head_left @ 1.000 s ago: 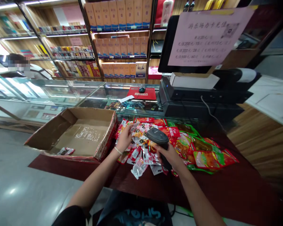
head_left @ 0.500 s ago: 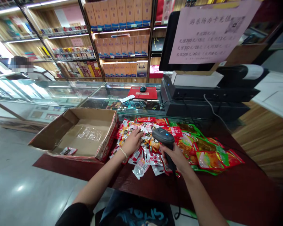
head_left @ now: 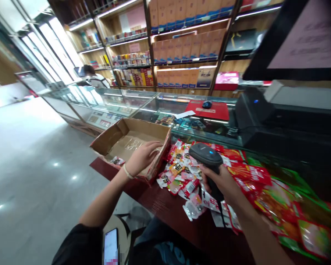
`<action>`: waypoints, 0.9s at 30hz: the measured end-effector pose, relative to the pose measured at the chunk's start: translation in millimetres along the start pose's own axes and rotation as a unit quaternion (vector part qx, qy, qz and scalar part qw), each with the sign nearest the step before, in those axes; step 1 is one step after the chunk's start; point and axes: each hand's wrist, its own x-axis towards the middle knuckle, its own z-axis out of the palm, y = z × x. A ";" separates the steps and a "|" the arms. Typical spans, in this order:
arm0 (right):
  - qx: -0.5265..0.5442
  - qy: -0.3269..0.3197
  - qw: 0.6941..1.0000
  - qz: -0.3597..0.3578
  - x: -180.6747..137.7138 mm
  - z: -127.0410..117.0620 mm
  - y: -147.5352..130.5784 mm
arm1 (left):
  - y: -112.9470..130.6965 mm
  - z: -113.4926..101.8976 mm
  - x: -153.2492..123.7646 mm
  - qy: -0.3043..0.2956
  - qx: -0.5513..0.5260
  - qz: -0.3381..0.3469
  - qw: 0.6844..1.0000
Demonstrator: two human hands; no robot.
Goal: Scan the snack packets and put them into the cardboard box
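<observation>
My right hand (head_left: pixel 219 180) is wrapped around the handle of a dark barcode scanner (head_left: pixel 206 154), whose blue light is lit. The scanner's head hangs over a heap of small snack packets (head_left: pixel 179 167) in red, white and orange. My left hand (head_left: pixel 143 158) is over the right side of an open cardboard box (head_left: pixel 129 143), fingers stretched toward its right wall. Nothing shows in that hand, though its underside is hidden. A single small packet (head_left: pixel 117 161) lies inside the box near its front left corner. Larger red and green snack bags (head_left: pixel 278 195) lie to the right of my right hand.
Behind the heap runs a glass display counter (head_left: pixel 165 105) with a red mouse pad (head_left: pixel 220 110) and a mouse (head_left: pixel 207 104). A dark monitor and register (head_left: pixel 287 125) stand at right. A phone (head_left: pixel 110 244) is below left. A person (head_left: pixel 98 79) is far left.
My left hand has left the snack heap and moved left over the cardboard box. My view has turned left. My right hand still holds the barcode scanner above the packets.
</observation>
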 end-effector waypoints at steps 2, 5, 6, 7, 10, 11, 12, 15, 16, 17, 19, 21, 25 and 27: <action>-0.013 -0.018 1.000 0.014 14.1 14.9 -4.7 | -26.3 -33.9 -10.2 0.026 0.040 -0.051 0.998; -0.049 -0.065 0.996 0.037 36.5 37.5 -9.8 | -66.3 -76.7 -26.6 0.040 0.147 -0.101 0.983; -0.058 -0.084 0.994 0.035 44.0 44.9 -11.3 | -77.8 -88.5 -31.4 0.041 0.176 -0.112 0.977; -0.063 -0.098 0.993 0.031 51.5 52.0 -12.7 | -88.1 -98.9 -35.6 0.044 0.198 -0.123 0.971; -0.068 -0.121 0.990 0.031 73.2 71.2 -15.5 | -113.0 -121.9 -42.6 0.052 0.232 -0.145 0.960; -0.067 -0.133 0.988 0.034 80.3 76.4 -15.8 | -120.1 -127.0 -43.0 0.050 0.234 -0.151 0.959; -0.069 -0.150 0.986 0.039 87.1 81.0 -15.6 | -126.9 -131.1 -42.4 0.043 0.234 -0.159 0.958; -0.085 -0.189 0.976 0.062 106.2 90.9 -13.3 | -146.5 -138.2 -36.2 -0.005 0.240 -0.192 0.952; -0.091 -0.192 0.974 0.074 111.8 93.1 -12.5 | -153.0 -139.1 -33.0 -0.028 0.247 -0.204 0.947; -0.094 -0.192 0.973 0.085 116.7 94.8 -11.7 | -159.7 -139.6 -29.5 -0.053 0.259 -0.216 0.940; -0.093 -0.193 0.972 0.097 124.8 97.5 -11.0 | -173.2 -139.2 -21.9 -0.106 0.288 -0.246 0.920; -0.088 -0.202 0.970 0.101 130.0 99.3 -11.4 | -187.2 -137.9 -15.2 -0.166 0.311 -0.291 0.889; -0.077 -0.192 0.974 0.098 132.6 101.4 -13.9 | -211.3 -135.6 -7.5 -0.243 0.318 -0.346 0.849; -0.077 -0.190 0.974 0.095 132.6 101.4 -14.5 | -218.4 -135.4 -5.7 -0.264 0.316 -0.338 0.846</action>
